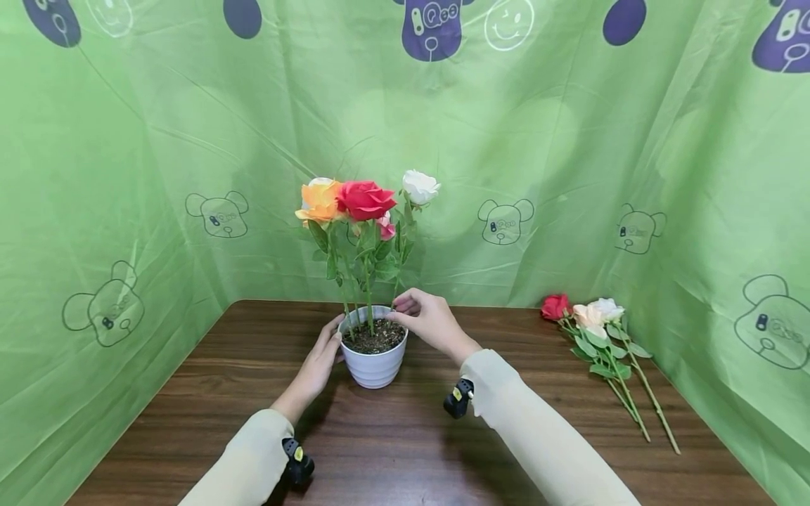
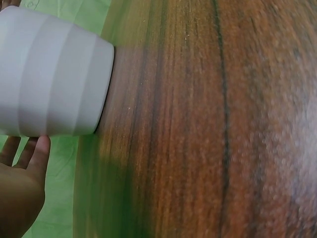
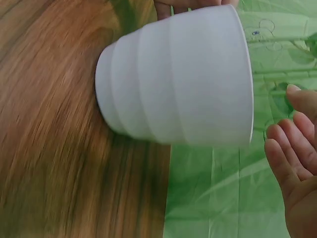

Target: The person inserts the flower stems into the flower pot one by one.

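Observation:
A white ribbed pot of dark soil stands upright on the table. Rising from it are an orange rose, a red rose, a pink bloom partly hidden behind the red one, and a taller white rose. My left hand rests against the pot's left side, its fingertips at the wall in the left wrist view. At the right rim my right hand is close to the white rose's stem; thumb and fingers are apart in the right wrist view.
On the right of the wooden table lie a loose red rose, a peach rose and a white rose, stems pointing to the front. Green patterned cloth hangs behind and on both sides.

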Demonstrator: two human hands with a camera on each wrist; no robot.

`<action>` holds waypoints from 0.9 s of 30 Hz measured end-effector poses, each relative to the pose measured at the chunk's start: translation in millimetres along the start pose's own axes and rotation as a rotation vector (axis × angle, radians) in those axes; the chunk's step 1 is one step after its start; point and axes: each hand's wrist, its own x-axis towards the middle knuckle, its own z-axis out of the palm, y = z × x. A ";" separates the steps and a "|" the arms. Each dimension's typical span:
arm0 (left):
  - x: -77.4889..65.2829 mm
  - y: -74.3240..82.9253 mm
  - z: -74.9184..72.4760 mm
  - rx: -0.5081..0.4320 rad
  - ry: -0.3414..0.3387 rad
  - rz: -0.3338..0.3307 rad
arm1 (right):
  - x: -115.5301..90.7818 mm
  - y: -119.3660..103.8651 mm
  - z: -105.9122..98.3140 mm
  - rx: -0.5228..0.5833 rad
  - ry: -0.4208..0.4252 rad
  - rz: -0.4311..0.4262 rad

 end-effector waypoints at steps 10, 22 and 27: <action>-0.3 0.6 0.6 -0.005 0.008 -0.002 | -19.6 31.9 -37.1 -0.060 0.018 0.059; -0.3 -0.3 0.0 0.012 0.004 0.003 | -60.9 73.8 -94.1 -0.163 0.043 0.121; -0.1 -0.3 -0.1 0.010 -0.002 -0.007 | -81.0 94.9 -120.0 -0.215 0.060 0.142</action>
